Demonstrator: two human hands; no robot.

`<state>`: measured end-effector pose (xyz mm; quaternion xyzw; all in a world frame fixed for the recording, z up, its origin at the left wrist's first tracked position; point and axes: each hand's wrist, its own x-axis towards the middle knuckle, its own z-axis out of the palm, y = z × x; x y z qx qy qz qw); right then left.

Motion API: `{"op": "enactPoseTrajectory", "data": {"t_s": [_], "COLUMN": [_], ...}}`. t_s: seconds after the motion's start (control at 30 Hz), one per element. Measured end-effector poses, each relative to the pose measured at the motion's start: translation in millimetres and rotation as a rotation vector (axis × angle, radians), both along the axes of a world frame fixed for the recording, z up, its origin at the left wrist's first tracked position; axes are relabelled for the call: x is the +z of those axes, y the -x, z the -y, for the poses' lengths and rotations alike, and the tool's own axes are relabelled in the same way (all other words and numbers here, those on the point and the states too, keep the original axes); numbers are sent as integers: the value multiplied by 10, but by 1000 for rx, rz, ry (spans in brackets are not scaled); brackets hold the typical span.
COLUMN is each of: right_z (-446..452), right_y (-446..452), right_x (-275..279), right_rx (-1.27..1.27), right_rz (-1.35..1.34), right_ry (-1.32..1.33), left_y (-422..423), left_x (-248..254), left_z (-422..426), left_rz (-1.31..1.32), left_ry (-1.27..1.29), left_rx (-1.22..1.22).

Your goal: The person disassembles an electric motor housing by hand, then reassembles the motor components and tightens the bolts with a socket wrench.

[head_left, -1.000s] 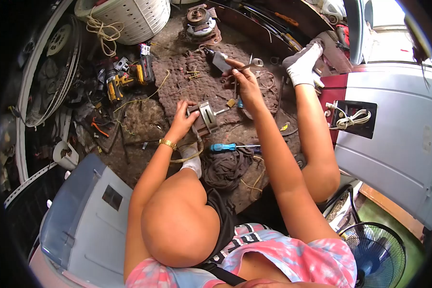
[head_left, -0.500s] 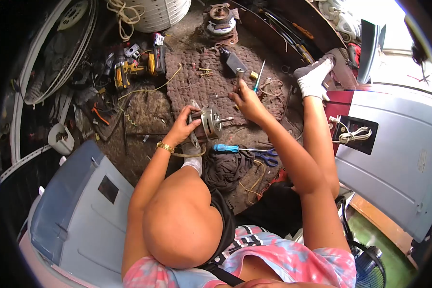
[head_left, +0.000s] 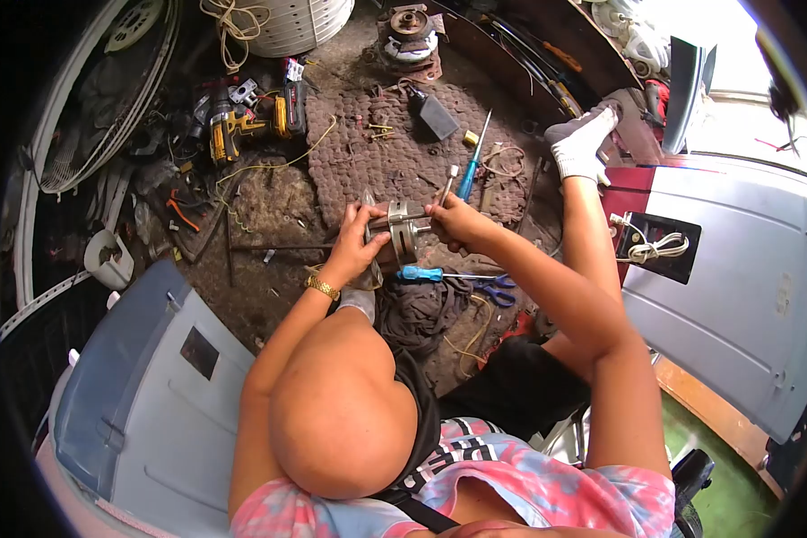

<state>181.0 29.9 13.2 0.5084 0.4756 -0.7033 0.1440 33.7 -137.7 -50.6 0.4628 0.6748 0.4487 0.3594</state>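
My left hand [head_left: 355,244], with a gold watch on its wrist, is wrapped round the back of a small electric motor [head_left: 403,235] with a round silver casing. The motor's shaft points right, toward my other hand. My right hand [head_left: 460,222] is closed on a slim metal tool [head_left: 448,185] whose pale end sticks up above the fist. A thin rod runs from this fist leftward to the motor's casing; whether it belongs to the same tool I cannot tell. Just below the motor lies a blue-handled screwdriver [head_left: 421,273]. Another blue screwdriver [head_left: 468,177] lies beyond my right hand.
A woven mat [head_left: 350,134] holds a dark bottle [head_left: 435,117] and several screws [head_left: 380,133]. Yellow cordless drills [head_left: 231,130] lie left of it. Dark cloth [head_left: 417,316] and blue scissors [head_left: 498,290] are near my legs. Grey panels [head_left: 726,296] stand on both sides.
My right hand has moved down and left, bringing the metal tool close to the motor. My left hand still holds the motor, its casing turned slightly. The far blue screwdriver now shows its handle.
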Motion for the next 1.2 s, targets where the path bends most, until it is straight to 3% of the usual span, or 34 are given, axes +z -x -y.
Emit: {"op": "enactPoseTrajectory", "data": {"t_s": [0.1, 0.23, 0.33, 0.37, 0.43, 0.53, 0.6, 0.7, 0.73, 0.83, 0.9, 1.03, 1.17, 1.2], "right_z": [-100, 77, 80, 31, 12, -31, -100, -27, 2, -118, -276, -501, -723, -738], "right_y": [71, 123, 238, 246, 203, 117, 126, 369, 452, 477, 414, 251, 490, 578], "right_x": [-27, -297, -505, -555, -520, -525, -541, -593, -608, -920, -679, -415, -349, -308], "right_rx": [-66, -71, 47, 250, 222, 150, 167, 132, 200, 342, 574, 915, 345, 274], "right_rz": [1, 59, -109, -46, -24, 28, -65, -337, -373, -494, -630, -403, -157, -92], "right_ry": [273, -154, -483, -717, -836, -771, -865, -1005, -1134, -1331, -1370, -1439, 9, 129], "left_y": [-34, -27, -61, -74, -92, -46, -5, 412, 611, 590, 520, 503, 589, 580], "left_x": [-16, 62, 41, 32, 74, 35, 6, -226, -232, -409, -413, -376, -480, -493], "left_z": [33, -48, -27, -19, -58, -174, -225, -318, -320, -189, -162, -208, -278, -286], "left_rz": [-11, -148, -152, -167, -190, -158, -187, 239, 404, 411, 302, 361, 193, 89], "left_ry": [-1, 66, 95, 103, 110, 101, 107, 106, 134, 190, 190, 216, 242, 230], "left_rx": [10, 82, 174, 177, 172, 107, 77, 26, -41, 57, 75, 117, 230, 259]}}
